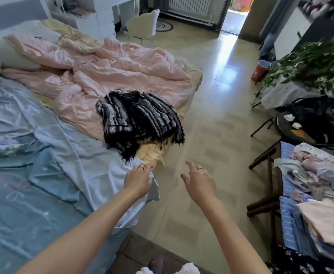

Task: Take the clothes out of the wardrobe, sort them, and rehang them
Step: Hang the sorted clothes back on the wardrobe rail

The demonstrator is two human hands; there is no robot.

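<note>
My left hand [137,179] pinched the pale blue garment [95,167] at the bed's [14,214] edge. My right hand [198,179] hovered over the floor [211,115], fingers spread, holding nothing. A black-and-white fringed garment [140,120] lay just beyond.

place: home bedroom | evidence: bed [43,194] with pink quilt [112,76], radiator [189,4], houseplant [310,64]

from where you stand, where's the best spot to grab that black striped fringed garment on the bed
Probably the near fringed edge of the black striped garment. It lies crumpled flat at the bed's corner, with that edge facing you and overhanging slightly. Come in low from the foot of the bed with the free right hand, slide the fingers under the bunched folds and lift; the left hand is on the pale blue sheet.
</note>
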